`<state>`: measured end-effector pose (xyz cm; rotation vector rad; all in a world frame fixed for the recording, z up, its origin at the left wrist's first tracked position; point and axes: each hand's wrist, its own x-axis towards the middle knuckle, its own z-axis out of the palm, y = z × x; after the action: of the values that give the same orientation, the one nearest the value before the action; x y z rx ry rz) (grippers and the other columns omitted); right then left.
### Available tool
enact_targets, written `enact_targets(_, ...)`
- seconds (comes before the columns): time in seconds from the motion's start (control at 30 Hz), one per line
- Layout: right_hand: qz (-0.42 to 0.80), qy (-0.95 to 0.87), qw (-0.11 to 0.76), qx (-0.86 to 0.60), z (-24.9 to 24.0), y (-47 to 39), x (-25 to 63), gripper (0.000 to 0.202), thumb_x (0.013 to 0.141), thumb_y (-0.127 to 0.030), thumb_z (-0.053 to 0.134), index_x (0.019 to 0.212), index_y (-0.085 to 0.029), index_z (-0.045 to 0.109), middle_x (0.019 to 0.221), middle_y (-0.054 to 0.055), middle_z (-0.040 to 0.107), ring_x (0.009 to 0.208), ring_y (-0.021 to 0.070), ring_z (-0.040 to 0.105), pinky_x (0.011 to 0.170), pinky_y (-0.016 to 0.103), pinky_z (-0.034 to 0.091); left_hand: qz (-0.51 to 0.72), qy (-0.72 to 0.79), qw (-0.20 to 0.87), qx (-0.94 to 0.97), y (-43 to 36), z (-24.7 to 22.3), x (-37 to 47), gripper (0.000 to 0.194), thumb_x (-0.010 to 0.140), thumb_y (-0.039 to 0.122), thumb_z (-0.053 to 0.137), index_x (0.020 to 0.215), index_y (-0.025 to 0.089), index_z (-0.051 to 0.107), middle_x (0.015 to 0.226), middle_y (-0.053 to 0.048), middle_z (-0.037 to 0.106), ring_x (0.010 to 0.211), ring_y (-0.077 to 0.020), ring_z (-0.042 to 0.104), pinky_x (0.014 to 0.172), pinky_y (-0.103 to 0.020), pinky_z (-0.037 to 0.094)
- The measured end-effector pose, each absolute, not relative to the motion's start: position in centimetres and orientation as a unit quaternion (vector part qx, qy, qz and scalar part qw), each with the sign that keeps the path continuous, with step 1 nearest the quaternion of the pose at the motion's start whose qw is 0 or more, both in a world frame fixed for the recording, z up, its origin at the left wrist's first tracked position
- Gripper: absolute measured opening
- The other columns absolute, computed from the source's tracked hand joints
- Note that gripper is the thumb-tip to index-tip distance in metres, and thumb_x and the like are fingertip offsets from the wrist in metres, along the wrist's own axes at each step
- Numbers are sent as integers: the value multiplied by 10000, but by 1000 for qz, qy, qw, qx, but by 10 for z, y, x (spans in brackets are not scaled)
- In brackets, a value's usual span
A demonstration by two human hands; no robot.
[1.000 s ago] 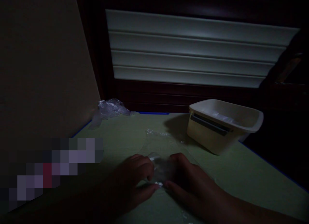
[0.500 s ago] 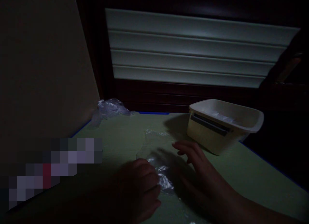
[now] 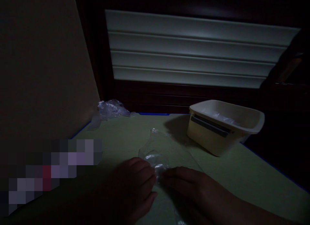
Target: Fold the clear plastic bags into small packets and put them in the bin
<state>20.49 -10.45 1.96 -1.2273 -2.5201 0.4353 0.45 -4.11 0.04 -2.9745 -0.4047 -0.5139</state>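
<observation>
A clear plastic bag lies spread and wrinkled on the pale green tabletop between my hands. My left hand is curled closed at the bag's left edge, its thumb below the bent fingers. From the right, my right hand reaches in with fingers extended close together and laid flat over the film, fingertips near the left hand. Shiny folds show just beyond the fingertips. Part of the bag is hidden under the right hand, and another bit of film shows below it. The light is dim.
A cream plastic bin with a dark handle stands at the right, clear film inside. Crumpled plastic bags lie in the back left corner. A pixelated patch covers the left side. Wall and slatted panel bound the green tabletop.
My right hand has come down and left, from hovering above the bag to lying on it. The bag has shifted and spread to the right. My left hand has barely moved.
</observation>
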Motion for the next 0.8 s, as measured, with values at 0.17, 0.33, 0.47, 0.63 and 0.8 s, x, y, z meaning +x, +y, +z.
enact_targets(0.17, 129, -879, 181, -422, 22, -106, 206, 426, 795, -54, 457, 1201, -131, 561, 1076, 136, 644, 1025, 211, 591, 881, 310, 478, -138, -116, 60, -982, -43, 2, 5, 72, 797, 207, 608, 807, 151, 565, 783, -7, 599, 712, -168, 537, 664, -292, 429)
enact_targets(0.33, 140, -898, 125, -398, 26, -106, 203, 446, 862, -220, 515, 1283, -71, 490, 1304, 178, 510, 1230, 234, 440, 1040, 343, 339, -121, -111, 24, -986, -42, -2, 4, 72, 797, 205, 608, 795, 150, 561, 806, -2, 586, 737, -164, 528, 675, -295, 415)
enact_targets(0.47, 158, -893, 51, -419, 26, -105, 205, 594, 886, -390, 476, 1353, -36, 380, 1398, 211, 346, 1302, 289, 315, 1073, 455, 246, -130, -110, 25, -985, -41, -3, 4, 75, 817, 219, 592, 815, 146, 576, 818, -13, 602, 754, -169, 536, 690, -294, 414)
enact_targets(0.63, 120, -862, 32, -491, 28, -103, 214, 510, 917, -338, 404, 1339, -52, 412, 1393, 183, 385, 1287, 276, 353, 1078, 469, 235, -133, -98, 22, -986, -40, 0, 5, 71, 818, 213, 598, 793, 148, 581, 807, -3, 607, 732, -159, 538, 680, -291, 413)
enact_targets(0.8, 83, -859, 94, -496, 21, -100, 218, 394, 909, -287, 414, 1233, -90, 522, 1307, 170, 507, 1203, 262, 456, 1038, 447, 309, -136, -100, 22, -985, -41, 2, 4, 72, 812, 198, 605, 775, 145, 572, 796, -6, 601, 724, -159, 534, 669, -288, 416)
